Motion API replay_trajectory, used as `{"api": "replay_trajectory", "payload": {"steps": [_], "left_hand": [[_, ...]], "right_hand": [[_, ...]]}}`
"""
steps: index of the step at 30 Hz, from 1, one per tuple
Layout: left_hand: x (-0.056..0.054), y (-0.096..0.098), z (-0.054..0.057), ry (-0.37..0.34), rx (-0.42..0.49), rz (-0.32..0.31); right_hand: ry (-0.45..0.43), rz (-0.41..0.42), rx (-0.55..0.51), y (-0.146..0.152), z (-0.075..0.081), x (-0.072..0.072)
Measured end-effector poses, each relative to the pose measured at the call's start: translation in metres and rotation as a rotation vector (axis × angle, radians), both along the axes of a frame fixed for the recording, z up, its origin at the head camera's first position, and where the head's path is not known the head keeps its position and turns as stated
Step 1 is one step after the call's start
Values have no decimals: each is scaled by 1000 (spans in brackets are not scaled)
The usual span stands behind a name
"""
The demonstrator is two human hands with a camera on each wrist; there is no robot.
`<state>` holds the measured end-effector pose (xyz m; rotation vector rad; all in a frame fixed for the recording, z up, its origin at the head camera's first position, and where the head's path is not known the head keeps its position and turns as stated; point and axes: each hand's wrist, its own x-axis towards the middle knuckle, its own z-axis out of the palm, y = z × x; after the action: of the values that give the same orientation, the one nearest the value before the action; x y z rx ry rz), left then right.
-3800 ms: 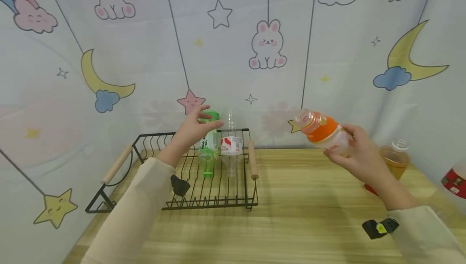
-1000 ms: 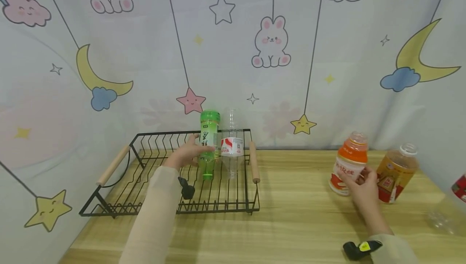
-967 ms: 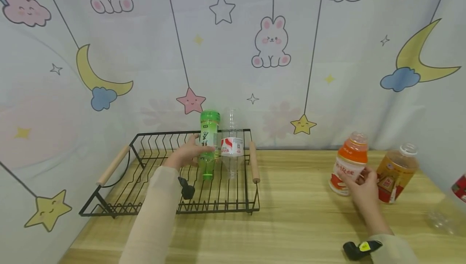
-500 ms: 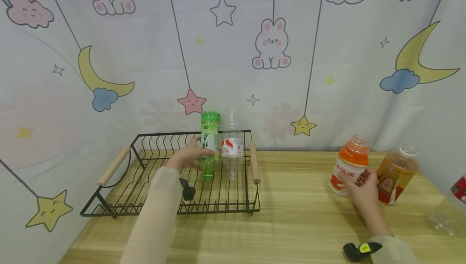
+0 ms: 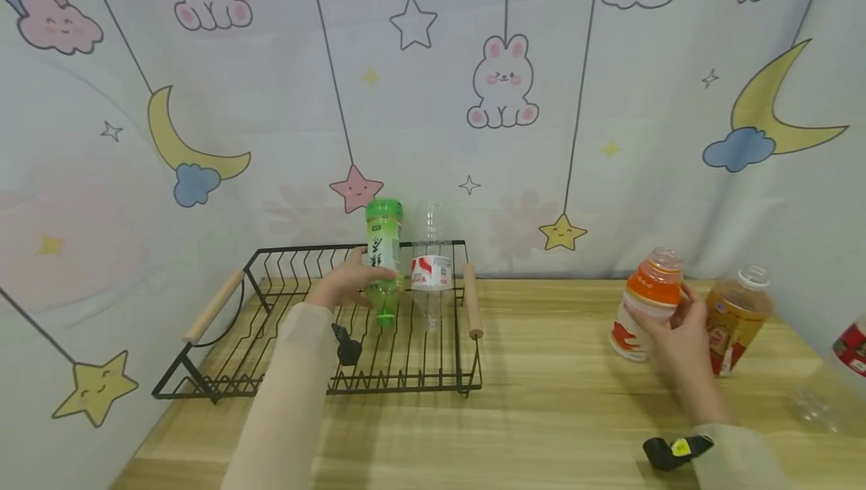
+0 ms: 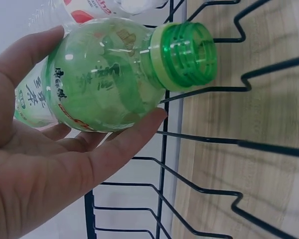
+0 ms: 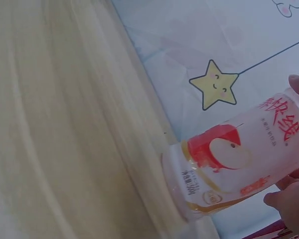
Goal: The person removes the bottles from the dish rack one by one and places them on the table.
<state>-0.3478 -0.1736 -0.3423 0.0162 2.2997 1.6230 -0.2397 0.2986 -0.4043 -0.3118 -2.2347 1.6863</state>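
My left hand [image 5: 345, 281] holds a green plastic bottle [image 5: 384, 238] neck-down over the black wire rack [image 5: 406, 391], thumb on one side and fingers on the other. In the left wrist view the green bottle [image 6: 109, 74] shows its uncapped, threaded mouth near the wires. Close beside it, a clear bottle [image 5: 431, 272] with a white and red label stands upside down in the rack. On the right, my right hand [image 5: 682, 332] grips an orange and white bottle [image 5: 649, 302] that has no cap and leans slightly. Its base is close over the table in the right wrist view.
An amber-labelled bottle [image 5: 737, 317] stands just right of my right hand. A clear bottle with a red label [image 5: 852, 347] lies at the right edge. Wooden handles [image 5: 472, 300] flank the rack. A printed curtain [image 5: 433, 137] hangs behind the wooden table [image 5: 541, 415].
The left hand has come down onto the green bottle and just raised it slightly, leftward. The right hand has lowered the orange and white bottle from mid-air to beside the amber-labelled one.
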Motion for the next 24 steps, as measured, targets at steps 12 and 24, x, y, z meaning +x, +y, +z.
{"api": "replay_trajectory", "payload": {"steps": [12, 24], "left_hand": [[5, 3, 26, 75, -58, -5], [21, 0, 68, 111, -111, -76]], "right_hand": [[87, 32, 142, 9, 41, 5], [156, 80, 257, 18, 80, 21]]}}
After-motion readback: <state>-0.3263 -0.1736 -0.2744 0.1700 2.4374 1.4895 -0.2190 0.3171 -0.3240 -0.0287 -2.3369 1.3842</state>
